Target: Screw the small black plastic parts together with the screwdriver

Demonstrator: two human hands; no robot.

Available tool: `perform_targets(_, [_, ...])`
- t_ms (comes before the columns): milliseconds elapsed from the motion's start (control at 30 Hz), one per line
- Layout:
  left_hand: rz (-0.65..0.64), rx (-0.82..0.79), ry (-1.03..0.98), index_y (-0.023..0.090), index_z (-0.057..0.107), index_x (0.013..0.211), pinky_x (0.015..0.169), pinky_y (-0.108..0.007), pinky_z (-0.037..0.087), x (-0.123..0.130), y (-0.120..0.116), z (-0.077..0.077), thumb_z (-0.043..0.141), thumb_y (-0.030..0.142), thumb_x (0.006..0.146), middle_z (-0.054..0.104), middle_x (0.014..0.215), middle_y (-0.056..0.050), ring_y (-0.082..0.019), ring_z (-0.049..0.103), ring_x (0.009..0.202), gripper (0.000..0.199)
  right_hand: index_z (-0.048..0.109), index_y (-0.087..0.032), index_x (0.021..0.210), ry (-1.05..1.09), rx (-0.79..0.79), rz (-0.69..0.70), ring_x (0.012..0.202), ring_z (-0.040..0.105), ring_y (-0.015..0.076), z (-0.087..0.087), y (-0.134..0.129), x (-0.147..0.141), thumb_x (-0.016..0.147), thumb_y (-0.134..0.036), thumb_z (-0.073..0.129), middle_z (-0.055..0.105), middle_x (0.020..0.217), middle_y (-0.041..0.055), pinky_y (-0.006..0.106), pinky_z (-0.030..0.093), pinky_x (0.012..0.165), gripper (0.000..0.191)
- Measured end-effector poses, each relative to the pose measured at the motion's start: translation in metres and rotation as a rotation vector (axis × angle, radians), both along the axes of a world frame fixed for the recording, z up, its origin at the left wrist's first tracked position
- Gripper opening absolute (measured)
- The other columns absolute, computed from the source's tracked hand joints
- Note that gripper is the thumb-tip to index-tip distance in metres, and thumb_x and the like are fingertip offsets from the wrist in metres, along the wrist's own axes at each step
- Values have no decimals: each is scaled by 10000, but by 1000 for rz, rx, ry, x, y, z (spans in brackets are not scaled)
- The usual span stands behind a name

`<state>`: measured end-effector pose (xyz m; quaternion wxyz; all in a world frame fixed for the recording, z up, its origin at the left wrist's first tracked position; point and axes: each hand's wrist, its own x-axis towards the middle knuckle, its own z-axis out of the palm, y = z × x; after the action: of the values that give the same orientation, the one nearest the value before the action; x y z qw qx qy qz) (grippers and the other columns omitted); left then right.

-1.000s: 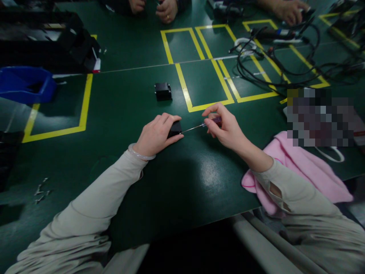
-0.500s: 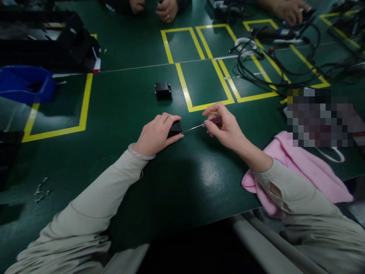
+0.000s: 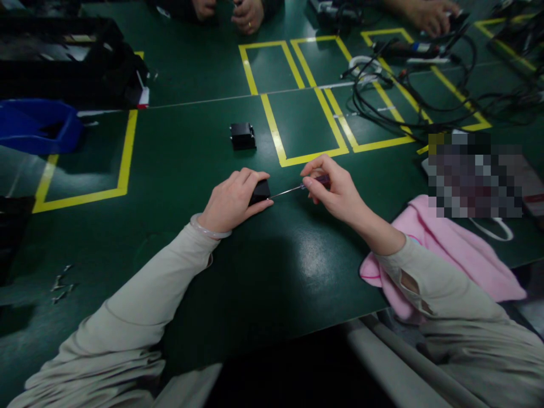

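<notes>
A small black block (image 3: 260, 191) lies on the green table, and my left hand (image 3: 233, 198) is closed round it from the left. My right hand (image 3: 330, 187) grips the dark red handle of a screwdriver (image 3: 289, 192). The thin metal shaft points left, and its tip meets the right end of the block near my left thumb. Beyond my left hand, a second black block (image 3: 242, 136) with small metal pins at its sides stands on the table.
Several screws (image 3: 62, 286) lie at the left, below a blue bin (image 3: 40, 127) and a black rack (image 3: 68, 62). Pink cloth (image 3: 450, 249) lies by my right forearm. Black cables (image 3: 408, 122) spread at upper right. Other people's hands (image 3: 249, 16) are across the table.
</notes>
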<state>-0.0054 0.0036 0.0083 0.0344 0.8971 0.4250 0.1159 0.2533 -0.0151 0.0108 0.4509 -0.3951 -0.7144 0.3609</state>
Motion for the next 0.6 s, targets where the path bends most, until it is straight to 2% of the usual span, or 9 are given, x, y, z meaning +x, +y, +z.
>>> perform_targets(200, [4,0,8,170,524,1390,900,-406,537,0,0,1,614,500,986,646,1269,-131,-304,633,1136,529,549,-215,940,-3,-26,3,450,468,57,-2,-1,0,1025,-392,585,504,636,-82,224,346,462,200])
perform_targets(300, [4,4,10,169,522,1387,895,-403,536,0,0,0,614,500,986,646,1268,-129,-304,633,1137,528,539,-225,1019,-21,13,-11,531,495,83,-2,-1,1,1010,-356,597,495,676,-75,239,397,524,143])
perform_targets(400, [0,11,7,170,519,1384,889,-402,536,0,0,-1,607,501,989,644,1265,-126,-301,633,1132,523,529,-233,1061,-28,26,-36,608,519,105,-1,0,1,989,-383,624,509,729,-60,252,423,561,191])
perform_targets(600, [6,1,13,183,515,1391,891,-400,533,0,0,-1,601,508,988,642,1264,-126,-303,628,1137,525,521,-235,995,-17,-35,1,465,469,74,-4,0,0,1030,-440,572,479,623,-91,242,360,491,214])
